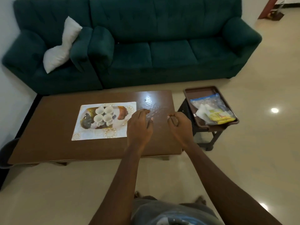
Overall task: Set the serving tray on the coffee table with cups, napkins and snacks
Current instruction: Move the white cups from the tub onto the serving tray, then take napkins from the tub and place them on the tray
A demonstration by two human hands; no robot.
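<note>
While the cups already sit on the bench, the rest of the setting looks unfinished:

Sofa (pixel 162 46): dark green, plush, far side; a white pillow (pixel 61 47) slumps on the left seat.

Bench (pixel 65 151): low, brown, glossy wood, rectangular, with glare at its far right.

Tray (pixel 194 93): brown, rectangular, raised rim, on a dark stool (pixel 209 138) just right of the bench, so not yet on the bench.

Mat (pixel 100 133): flat, white, printed with gold flowers and a food picture, lying left of centre on the bench.

Bag (pixel 212 109): clear zip plastic, crinkled, lying in the tray; yellow snack packets and something white, perhaps napkins, show inside.

Cups (pixel 103 116): four, small, white, glazed, upright in a tight square on the mat.

Left hand (pixel 139 127): over the bench just right of the mat, fingers loosely spread, grip released and empty.

Right hand (pixel 180 127): near the bench's right edge, fingers curled, grip half clenched on nothing visible.

Progress: early, I judge; cups, bag and tray are not yet brought together.
</note>
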